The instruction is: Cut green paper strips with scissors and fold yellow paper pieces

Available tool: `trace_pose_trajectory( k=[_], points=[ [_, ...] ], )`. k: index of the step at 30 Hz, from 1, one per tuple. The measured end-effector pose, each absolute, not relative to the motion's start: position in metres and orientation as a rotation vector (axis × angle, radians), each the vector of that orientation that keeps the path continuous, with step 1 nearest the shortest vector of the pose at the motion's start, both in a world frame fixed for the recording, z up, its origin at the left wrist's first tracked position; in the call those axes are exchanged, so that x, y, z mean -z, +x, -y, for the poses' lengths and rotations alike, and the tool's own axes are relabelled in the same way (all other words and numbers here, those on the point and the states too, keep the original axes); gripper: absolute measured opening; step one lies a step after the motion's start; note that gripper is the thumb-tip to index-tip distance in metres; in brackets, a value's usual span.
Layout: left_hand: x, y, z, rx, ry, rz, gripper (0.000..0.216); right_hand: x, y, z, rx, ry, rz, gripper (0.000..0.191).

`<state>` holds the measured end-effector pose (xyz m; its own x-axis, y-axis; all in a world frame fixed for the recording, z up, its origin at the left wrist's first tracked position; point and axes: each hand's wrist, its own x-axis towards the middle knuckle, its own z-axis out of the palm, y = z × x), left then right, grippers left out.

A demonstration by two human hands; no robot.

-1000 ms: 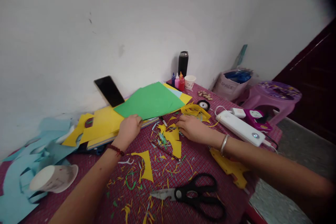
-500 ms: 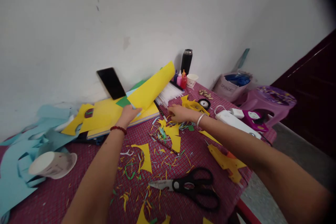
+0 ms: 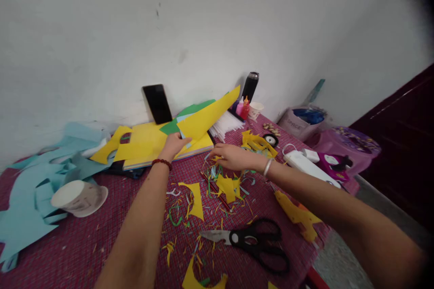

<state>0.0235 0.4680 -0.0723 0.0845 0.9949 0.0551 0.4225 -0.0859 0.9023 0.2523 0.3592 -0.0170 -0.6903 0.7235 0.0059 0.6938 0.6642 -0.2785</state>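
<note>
My left hand (image 3: 173, 145) is closed on the lifted near edge of a yellow paper sheet (image 3: 208, 119), which slopes up to the right over a stack of coloured paper (image 3: 200, 145). Some light blue paper shows beside its thumb. Low over the cloth, my right hand (image 3: 233, 158) reaches left with its fingers stretched and slightly apart, touching thin paper scraps (image 3: 214, 171). Larger yellow paper pieces (image 3: 228, 187) lie just below it. In front of both hands rest black-handled scissors (image 3: 247, 238), blades partly spread, pointing left.
A phone (image 3: 158, 104) leans on the wall. At left are cut blue paper (image 3: 27, 198) and a tipped paper cup (image 3: 81, 198). A black bottle (image 3: 250, 86), glue bottles (image 3: 244, 108) and white sticks (image 3: 225, 125) stand or lie behind. A yellow glue gun (image 3: 296, 214) and white power strip (image 3: 310, 168) sit right.
My right hand has shifted slightly left and toward me among the scraps, its fingers straighter. The yellow sheet in my left hand is tilted a little lower. The view has turned slightly left.
</note>
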Motion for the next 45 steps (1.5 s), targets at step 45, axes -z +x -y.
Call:
trace_pose_trajectory(
  k=[45],
  points=[
    [0.063,0.025,-0.463,-0.895,1.714,-1.618,0.030,0.024,0.249,-0.256,-0.245,-1.166,2.866,0.017]
  ],
)
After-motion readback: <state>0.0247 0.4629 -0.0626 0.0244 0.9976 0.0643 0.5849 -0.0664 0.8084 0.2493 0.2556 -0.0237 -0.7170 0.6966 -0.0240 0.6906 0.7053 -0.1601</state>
